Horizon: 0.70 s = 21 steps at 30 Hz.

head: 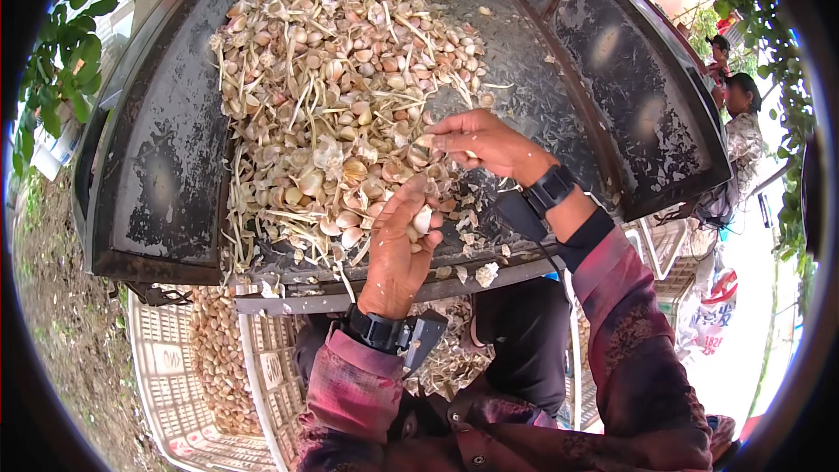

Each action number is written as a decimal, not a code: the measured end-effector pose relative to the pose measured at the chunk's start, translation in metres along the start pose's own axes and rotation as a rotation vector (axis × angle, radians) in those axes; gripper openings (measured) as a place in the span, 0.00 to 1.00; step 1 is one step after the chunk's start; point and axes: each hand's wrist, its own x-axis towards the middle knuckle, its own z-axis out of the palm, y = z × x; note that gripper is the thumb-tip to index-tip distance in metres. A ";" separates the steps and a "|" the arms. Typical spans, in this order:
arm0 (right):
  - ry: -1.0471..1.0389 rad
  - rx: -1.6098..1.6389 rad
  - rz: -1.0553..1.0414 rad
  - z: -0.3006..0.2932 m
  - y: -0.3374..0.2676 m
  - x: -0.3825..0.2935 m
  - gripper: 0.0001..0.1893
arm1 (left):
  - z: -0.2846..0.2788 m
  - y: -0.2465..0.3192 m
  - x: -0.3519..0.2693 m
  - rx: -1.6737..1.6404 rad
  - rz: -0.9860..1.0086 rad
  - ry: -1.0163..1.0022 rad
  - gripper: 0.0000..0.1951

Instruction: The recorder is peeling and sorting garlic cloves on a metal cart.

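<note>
A large heap of garlic cloves (354,72), mixed with dry stalks and papery skins, covers much of a worn metal truck bed (524,105). My left hand (396,249) is at the near edge of the heap, palm turned up. Its curled fingers hold a few cloves, one of them a pale garlic clove (423,219). Just above and to the right, my right hand (491,144) pinches a piece of garlic (423,143) between thumb and fingertips. Whether that piece is one clove or several joined is hard to tell. Both wrists wear black straps with devices.
Below the bed's front lip (459,285), a white plastic crate (147,354) at left holds loose cloves (223,367). Skins (452,347) lie between my legs. Raised metal sides (164,118) flank the heap. Two people (741,105) are beyond the right side, near plastic bags (711,314).
</note>
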 end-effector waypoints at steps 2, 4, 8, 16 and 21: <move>-0.130 0.084 0.069 0.007 -0.006 -0.018 0.15 | 0.002 -0.002 0.003 0.010 0.041 -0.007 0.14; -0.136 -0.062 0.028 0.019 -0.009 -0.032 0.15 | 0.004 -0.004 0.005 0.021 0.079 -0.011 0.14; -0.100 -0.195 -0.070 0.033 -0.013 -0.047 0.13 | 0.004 -0.007 0.008 0.046 0.092 -0.022 0.11; -0.096 -0.189 0.016 0.016 -0.008 -0.044 0.12 | -0.001 -0.009 0.011 -0.112 0.032 -0.050 0.09; 0.354 -0.724 -0.211 -0.012 0.010 0.007 0.09 | 0.003 -0.006 0.012 -0.192 -0.022 0.090 0.10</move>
